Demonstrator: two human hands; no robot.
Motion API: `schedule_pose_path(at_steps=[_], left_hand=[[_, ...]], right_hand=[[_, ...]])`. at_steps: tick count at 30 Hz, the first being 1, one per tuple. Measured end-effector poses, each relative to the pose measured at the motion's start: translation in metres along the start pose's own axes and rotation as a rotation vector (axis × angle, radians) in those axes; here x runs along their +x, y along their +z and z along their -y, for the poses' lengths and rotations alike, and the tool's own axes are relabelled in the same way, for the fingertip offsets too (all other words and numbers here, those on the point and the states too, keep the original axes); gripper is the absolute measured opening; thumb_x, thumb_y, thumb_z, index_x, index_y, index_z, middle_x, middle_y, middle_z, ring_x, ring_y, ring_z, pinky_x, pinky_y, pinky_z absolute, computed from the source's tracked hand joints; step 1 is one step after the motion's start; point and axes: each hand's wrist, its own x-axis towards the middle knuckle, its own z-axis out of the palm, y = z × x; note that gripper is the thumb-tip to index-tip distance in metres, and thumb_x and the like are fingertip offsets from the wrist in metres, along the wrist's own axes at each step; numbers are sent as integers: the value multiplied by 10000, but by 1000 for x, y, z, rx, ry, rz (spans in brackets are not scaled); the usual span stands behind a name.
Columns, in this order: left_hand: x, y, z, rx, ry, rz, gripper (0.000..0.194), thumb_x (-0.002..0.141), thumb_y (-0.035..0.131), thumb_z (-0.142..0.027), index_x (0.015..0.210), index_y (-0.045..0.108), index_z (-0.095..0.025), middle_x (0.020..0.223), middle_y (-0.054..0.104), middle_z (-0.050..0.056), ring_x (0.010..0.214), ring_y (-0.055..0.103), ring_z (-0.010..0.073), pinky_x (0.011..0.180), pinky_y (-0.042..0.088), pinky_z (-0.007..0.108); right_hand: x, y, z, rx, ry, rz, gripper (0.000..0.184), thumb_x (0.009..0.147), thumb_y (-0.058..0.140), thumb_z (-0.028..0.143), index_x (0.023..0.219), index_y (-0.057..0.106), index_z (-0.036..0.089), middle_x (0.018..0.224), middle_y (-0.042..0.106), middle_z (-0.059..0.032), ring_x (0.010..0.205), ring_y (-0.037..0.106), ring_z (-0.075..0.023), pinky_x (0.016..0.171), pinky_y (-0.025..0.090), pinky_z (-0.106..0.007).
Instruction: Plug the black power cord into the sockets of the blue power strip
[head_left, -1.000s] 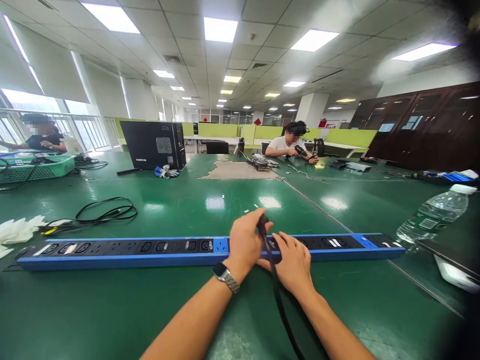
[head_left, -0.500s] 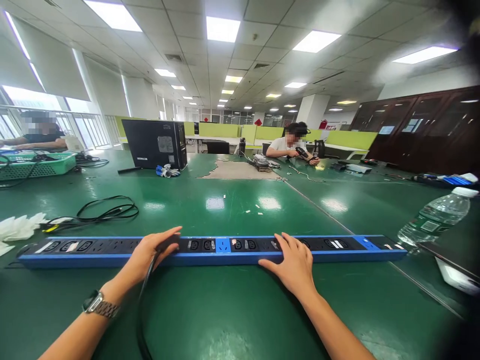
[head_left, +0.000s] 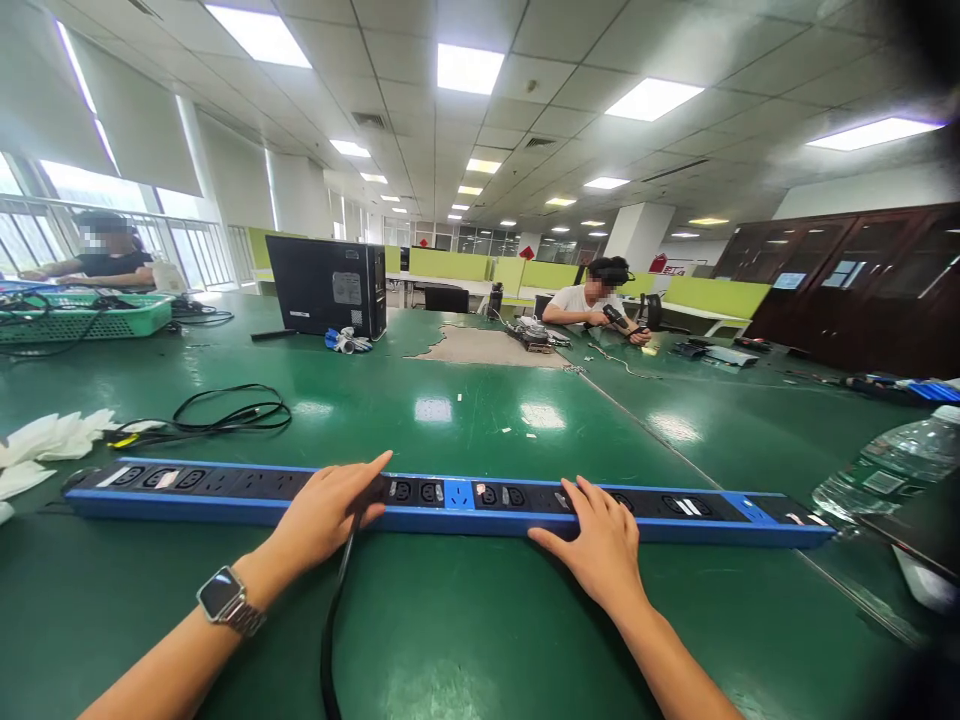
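A long blue-and-black power strip (head_left: 517, 522) lies across the green table in front of me, its sockets facing up. My left hand (head_left: 326, 510) is over the strip left of its middle, fingers closed around the end of a black power cord (head_left: 335, 610). The cord hangs toward me from under the fingers; whatever tip it has is hidden by the hand. Right of the blue centre socket (head_left: 459, 494), my right hand (head_left: 598, 540) spans the strip, thumb at the near edge and fingers on top.
Coiled black cable (head_left: 232, 412) and white gloves (head_left: 56, 437) lie at left. A water bottle (head_left: 889, 462) stands at right. Farther back are a black computer case (head_left: 319, 285), a green basket (head_left: 127, 320) and a co-worker (head_left: 592, 300) holding a tool; another person sits far left.
My left hand has shifted slightly right along the strip with the cord, and its wrist has turned. My right hand keeps its place on the strip. The whole view has swung a little left.
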Motion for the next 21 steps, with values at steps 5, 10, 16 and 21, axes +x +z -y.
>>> schedule_pose_path(at_steps=[5, 10, 16, 21], left_hand=[[-6, -1, 8, 106, -117, -26, 967, 738, 719, -510, 1515, 209, -246, 1256, 653, 97, 1146, 593, 289, 1011, 414, 452], [-7, 4, 9, 179, -110, -27, 858, 754, 705, -466, 1470, 314, -199, 1242, 653, 113, 1139, 589, 288, 1029, 394, 460], [-10, 7, 10, 214, -82, -86, 704, 788, 572, -247, 1454, 348, -197, 1244, 656, 95, 1131, 601, 262, 1044, 392, 434], [-9, 7, 8, 180, -102, -84, 766, 761, 659, -382, 1447, 352, -235, 1230, 659, 88, 1109, 607, 270, 1032, 399, 442]], right_hand=[[-4, -19, 37, 181, -42, -51, 734, 707, 620, 643, 1308, 519, 234, 1370, 519, -113, 1265, 425, -336, 1051, 292, -541], [-8, -36, 141, 407, -295, 46, 497, 769, 666, 524, 1175, 607, 244, 1141, 651, -83, 1083, 531, -273, 959, 389, -444], [6, -15, 237, 393, -411, 137, 475, 801, 618, 550, 1151, 609, 230, 1002, 665, -85, 930, 548, -265, 778, 414, -402], [28, -32, 236, 551, -346, -79, 301, 918, 494, 437, 1097, 628, 234, 990, 658, -61, 912, 550, -216, 776, 391, -352]])
